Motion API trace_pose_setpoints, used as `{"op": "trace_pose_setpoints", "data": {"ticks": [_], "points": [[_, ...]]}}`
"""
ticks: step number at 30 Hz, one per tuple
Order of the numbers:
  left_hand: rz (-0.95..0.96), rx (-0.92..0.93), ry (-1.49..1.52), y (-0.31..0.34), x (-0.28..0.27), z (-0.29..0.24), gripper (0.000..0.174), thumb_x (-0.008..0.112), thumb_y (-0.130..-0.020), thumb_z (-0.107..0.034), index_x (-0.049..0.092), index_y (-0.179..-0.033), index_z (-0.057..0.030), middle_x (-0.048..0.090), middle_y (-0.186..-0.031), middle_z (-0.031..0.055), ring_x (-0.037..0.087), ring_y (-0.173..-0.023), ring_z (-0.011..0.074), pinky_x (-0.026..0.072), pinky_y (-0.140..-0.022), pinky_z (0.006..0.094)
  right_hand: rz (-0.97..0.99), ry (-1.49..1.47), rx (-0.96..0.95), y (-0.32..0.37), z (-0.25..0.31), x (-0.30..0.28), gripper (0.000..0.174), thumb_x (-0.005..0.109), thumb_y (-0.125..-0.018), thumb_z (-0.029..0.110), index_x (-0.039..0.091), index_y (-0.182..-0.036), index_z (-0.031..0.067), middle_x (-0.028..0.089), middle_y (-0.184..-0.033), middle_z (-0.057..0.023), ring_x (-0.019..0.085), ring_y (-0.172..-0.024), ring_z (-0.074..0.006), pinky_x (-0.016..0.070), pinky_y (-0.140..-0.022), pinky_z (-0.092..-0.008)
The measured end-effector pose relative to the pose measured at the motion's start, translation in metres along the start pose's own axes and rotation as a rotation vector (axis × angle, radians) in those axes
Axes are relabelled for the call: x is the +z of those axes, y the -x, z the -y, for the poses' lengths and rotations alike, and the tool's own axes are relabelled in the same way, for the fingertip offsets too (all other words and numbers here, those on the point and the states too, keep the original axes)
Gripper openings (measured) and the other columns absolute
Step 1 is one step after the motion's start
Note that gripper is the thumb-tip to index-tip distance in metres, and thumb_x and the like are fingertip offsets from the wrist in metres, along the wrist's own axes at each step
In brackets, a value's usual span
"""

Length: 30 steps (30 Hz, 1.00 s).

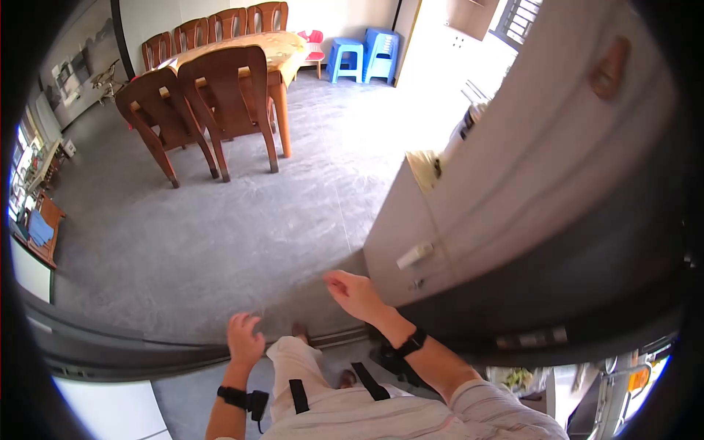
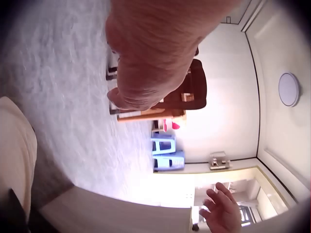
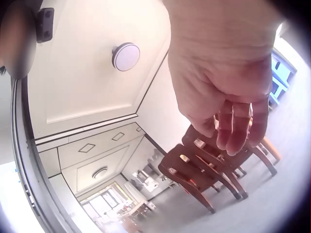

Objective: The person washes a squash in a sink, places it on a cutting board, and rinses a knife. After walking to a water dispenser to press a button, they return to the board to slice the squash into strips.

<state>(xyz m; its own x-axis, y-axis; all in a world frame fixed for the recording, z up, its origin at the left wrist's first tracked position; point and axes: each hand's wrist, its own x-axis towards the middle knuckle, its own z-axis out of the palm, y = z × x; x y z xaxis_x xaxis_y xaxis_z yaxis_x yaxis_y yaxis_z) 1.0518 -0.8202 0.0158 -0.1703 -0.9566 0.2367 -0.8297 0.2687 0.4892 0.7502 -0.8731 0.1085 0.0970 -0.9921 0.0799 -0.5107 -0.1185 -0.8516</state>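
My left hand [image 1: 244,339] hangs in the air in front of the body, its fingers loosely bent and holding nothing. Higher and further right is my right hand [image 1: 354,295], its fingers loosely curled around nothing, near the low grey cabinet [image 1: 396,235]. From the left wrist view, the right hand [image 2: 223,209] appears with its fingers spread a little. Bent fingers of the right hand [image 3: 223,92] fill the upper part of the right wrist view. Each wrist wears a black strap. Under the hands, a light trouser leg [image 1: 297,367] steps across the dark door sill [image 1: 345,336].
Ahead on the grey floor [image 1: 220,249] stand a wooden dining table [image 1: 282,55] and several brown chairs [image 1: 227,92]. Blue plastic stools [image 1: 345,60] are by the back wall. At right, a door panel [image 1: 543,147] with a wooden knob [image 1: 610,67] rises close by.
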Motion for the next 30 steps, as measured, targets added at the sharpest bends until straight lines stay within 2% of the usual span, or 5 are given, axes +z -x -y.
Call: {"op": "trace_pose_setpoints", "data": {"ticks": [4, 5, 8, 19, 30], "points": [[0.013, -0.178, -0.059, -0.065, 0.004, 0.089, 0.035, 0.064, -0.06, -0.005, 0.065, -0.095, -0.0068, 0.056, -0.106, 0.0162, 0.05, -0.104, 0.036, 0.0416, -0.091, 0.0455, 0.067, -0.062, 0.005, -0.132, -0.004, 0.005, 0.022, 0.059, -0.088, 0.013, 0.062, -0.109, 0.007, 0.066, -0.084, -0.0108, 0.062, -0.068, -0.0195, 0.0505, -0.065, -0.0297], [0.033, -0.257, -0.078, -0.097, 0.006, 0.109, 0.034, 0.064, -0.06, -0.005, 0.065, -0.094, -0.0063, 0.057, -0.105, 0.0159, 0.05, -0.102, 0.0355, 0.0419, -0.09, 0.0451, 0.044, -0.081, 0.025, -0.162, -0.01, 0.0, 0.024, 0.054, -0.087, 0.014, 0.062, -0.109, 0.0093, 0.067, -0.088, -0.014, 0.065, -0.077, -0.027, 0.0505, -0.072, -0.0346], [0.065, -0.238, -0.057, -0.21, 0.014, 0.131, 0.033, 0.064, -0.061, -0.004, 0.065, -0.094, -0.0064, 0.057, -0.104, 0.0151, 0.05, -0.1, 0.0343, 0.0422, -0.09, 0.0436, 0.007, 0.002, 0.19, -0.247, -0.028, -0.028, 0.024, 0.056, -0.087, 0.014, 0.062, -0.109, 0.0085, 0.068, -0.087, -0.0113, 0.065, -0.073, -0.0232, 0.0509, -0.07, -0.0331], [0.132, 0.336, 0.123, -0.656, 0.143, 0.009, 0.034, 0.066, -0.065, -0.007, 0.066, -0.099, -0.0084, 0.057, -0.11, 0.0127, 0.049, -0.11, 0.0309, 0.0412, -0.094, 0.0407, -0.22, -0.179, 0.3, -0.529, -0.11, -0.136, 0.034, 0.059, -0.086, 0.013, 0.055, -0.12, 0.0077, 0.068, -0.087, -0.0081, 0.065, -0.071, -0.0169, 0.0515, -0.066, -0.0287], [0.152, 0.032, 0.133, -0.897, 0.235, 0.075, 0.034, 0.069, -0.062, -0.005, 0.066, -0.096, -0.0071, 0.06, -0.102, 0.0126, 0.053, -0.1, 0.0324, 0.0425, -0.092, 0.0415, -0.108, 0.002, 0.167, -0.866, -0.196, -0.272, 0.044, 0.057, -0.085, 0.011, 0.047, -0.128, 0.006, 0.068, -0.092, -0.012, 0.067, -0.078, -0.0241, 0.0524, -0.068, -0.0321]]}}
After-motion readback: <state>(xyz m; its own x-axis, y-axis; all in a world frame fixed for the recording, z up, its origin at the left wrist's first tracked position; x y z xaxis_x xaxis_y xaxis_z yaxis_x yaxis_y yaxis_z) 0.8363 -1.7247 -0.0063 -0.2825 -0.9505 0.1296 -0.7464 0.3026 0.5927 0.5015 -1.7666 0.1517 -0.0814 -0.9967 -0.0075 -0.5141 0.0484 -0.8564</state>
